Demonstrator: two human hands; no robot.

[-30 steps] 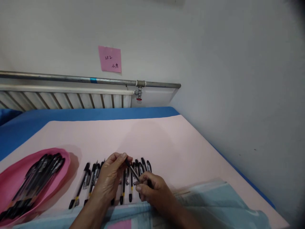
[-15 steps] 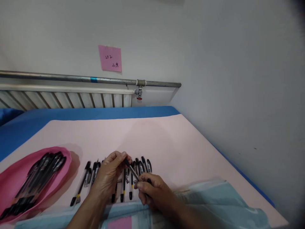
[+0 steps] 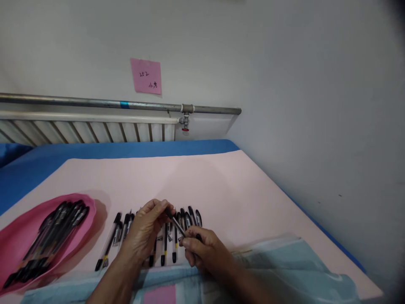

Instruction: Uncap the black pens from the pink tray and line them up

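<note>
One pen [image 3: 178,225] slants between my two hands, black at its upper end and clear along the barrel. The thumb and fingers of my left hand [image 3: 150,221] pinch that black end. My right hand [image 3: 201,247] is closed round the lower part of the barrel. A small black piece [image 3: 198,237] shows by the right fingers; I cannot tell whether it belongs to this pen. Below and behind the hands lie pen parts: uncapped pens [image 3: 163,245], loose black caps [image 3: 198,218] and small metal clips or springs, partly covered by my left hand.
At the left, a pink basin [image 3: 90,213] holds several capped black pens [image 3: 53,236]. More pens [image 3: 109,242] lie left of my forearm. A light blue cloth [image 3: 284,261] runs along the near edge. Behind the pink table surface [image 3: 205,181] are a pipe and radiator; a wall stands at the right.
The view has shifted very slightly. Both hands keep nearly the same hold on the pen, with only a tiny movement of the right fingers.
</note>
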